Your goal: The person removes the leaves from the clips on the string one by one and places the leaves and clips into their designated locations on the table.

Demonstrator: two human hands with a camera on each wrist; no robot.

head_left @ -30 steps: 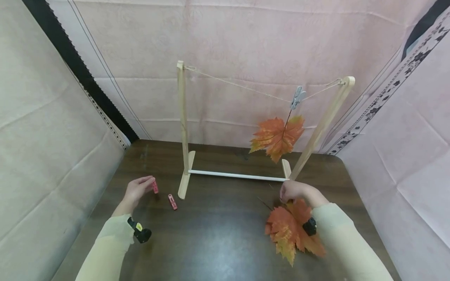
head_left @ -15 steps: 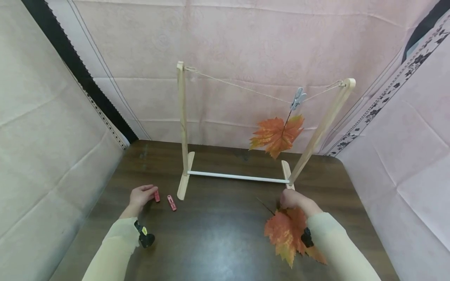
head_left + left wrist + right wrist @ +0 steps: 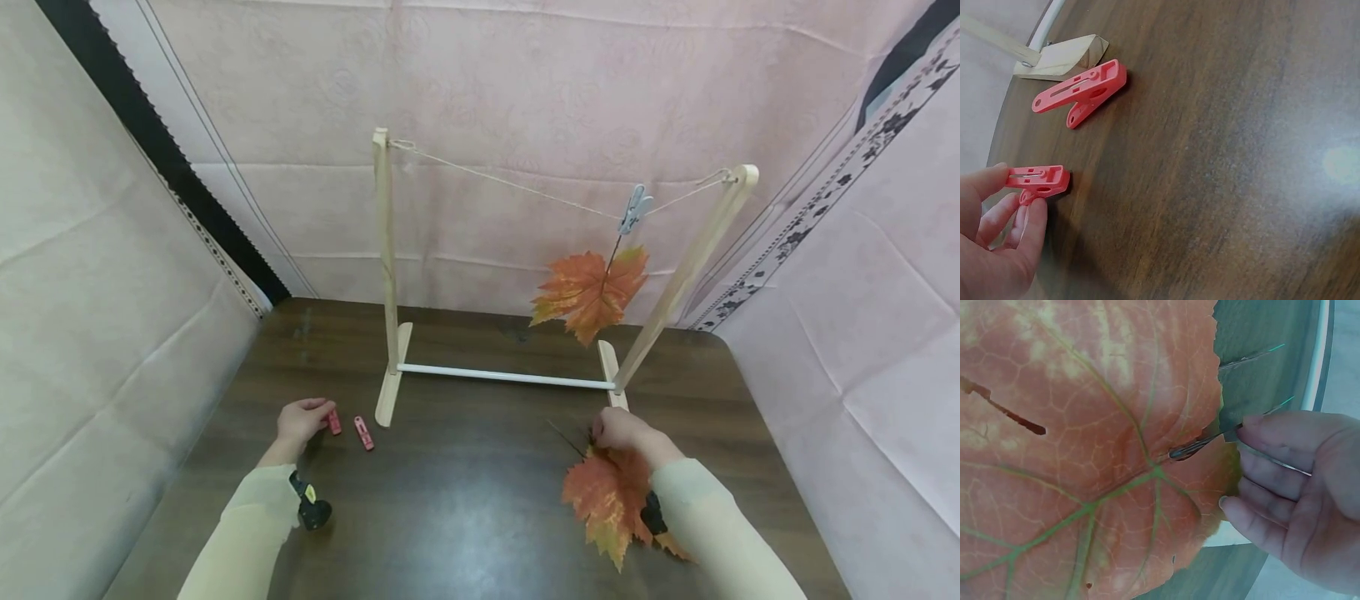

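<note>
My left hand point(image 3: 300, 421) pinches a pink-red clothespin point(image 3: 1038, 178) between thumb and fingers, low over the table. A second clothespin point(image 3: 1088, 87) of the same colour lies just beyond it. At the right, my right hand point(image 3: 630, 433) grips the thin stem point(image 3: 1194, 449) of an orange maple leaf point(image 3: 1104, 462). Another leaf's stem point(image 3: 1250, 357) shows behind that leaf in the right wrist view. One more orange maple leaf point(image 3: 588, 292) hangs by its stem from a light blue clothespin point(image 3: 634, 210) on the string point(image 3: 510, 187).
The string runs between two wooden posts, the left post point(image 3: 387, 258) and the right post point(image 3: 686, 275). A white rod point(image 3: 506, 377) joins their feet low over the brown table point(image 3: 450, 492). Pale cloth walls point(image 3: 487, 83) surround the table on three sides.
My left hand has come slightly down and right, with the clothespin still in its fingers. My right hand has shifted a little nearer and left at the leaf.
</note>
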